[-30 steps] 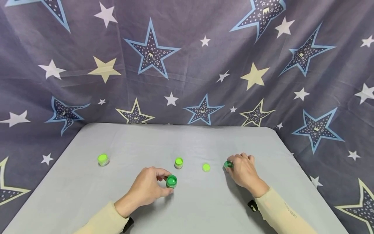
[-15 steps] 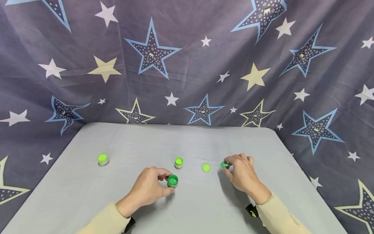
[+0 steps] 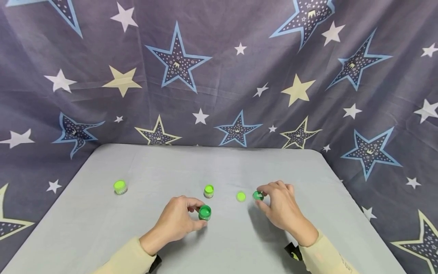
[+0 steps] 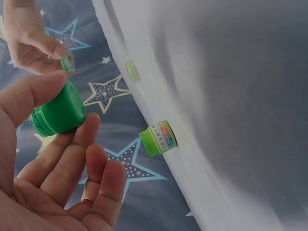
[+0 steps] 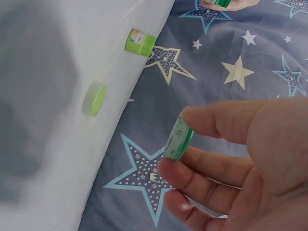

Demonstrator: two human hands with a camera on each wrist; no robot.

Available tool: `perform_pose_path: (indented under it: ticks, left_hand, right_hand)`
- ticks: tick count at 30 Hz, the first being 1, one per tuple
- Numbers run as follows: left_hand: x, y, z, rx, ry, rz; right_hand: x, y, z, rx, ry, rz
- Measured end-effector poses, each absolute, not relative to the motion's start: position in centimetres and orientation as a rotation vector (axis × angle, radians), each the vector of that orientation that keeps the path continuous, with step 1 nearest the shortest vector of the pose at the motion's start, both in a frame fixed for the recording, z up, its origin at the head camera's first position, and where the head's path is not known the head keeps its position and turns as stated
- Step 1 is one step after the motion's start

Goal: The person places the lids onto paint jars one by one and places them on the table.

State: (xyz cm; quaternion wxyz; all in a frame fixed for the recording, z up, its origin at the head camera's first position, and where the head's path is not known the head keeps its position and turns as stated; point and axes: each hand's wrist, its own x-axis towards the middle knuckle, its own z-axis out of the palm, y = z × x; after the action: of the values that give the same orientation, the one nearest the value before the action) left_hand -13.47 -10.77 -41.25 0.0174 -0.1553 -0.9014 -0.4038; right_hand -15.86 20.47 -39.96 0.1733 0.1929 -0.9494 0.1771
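Left hand: narrow grip, holding a smooth cylindrical green jar, mouth upward. Right hand, at that jar's three o'clock: grip pinches a translucent green lid. Same reference, on the pale table: round lime lid at two o'clock, uncovered lime jar at twelve, capped lime jar between nine and ten.

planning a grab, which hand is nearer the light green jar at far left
Left: the left hand is right of the far-left jar and lower in the head view; the right hand is much farther right, past the loose lid.
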Motion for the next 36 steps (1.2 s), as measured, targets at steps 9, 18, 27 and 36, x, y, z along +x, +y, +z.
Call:
perform_pose_path:
  ticks: [9,18,27,36]
  left_hand:
    - [-13.4,-10.6,-41.2,-0.508,-2.792,-1.247]
    - [-13.3,-10.0,-41.4,-0.508,-2.787,-1.204]
    - [-13.2,-9.4,-41.5,-0.527,-2.764,-1.177]
    - [-13.1,-8.4,-41.6,-0.546,-2.76,-1.165]
  right_hand:
    - [-15.1,19.4,-39.0,0.612,-2.666,0.522]
    - [-14.1,18.5,-38.4,0.665,-2.637,0.57]
    - [-13.3,17.5,-38.0,0.724,-2.602,0.61]
    - [-12.8,16.9,-37.9,0.77,-2.569,0.637]
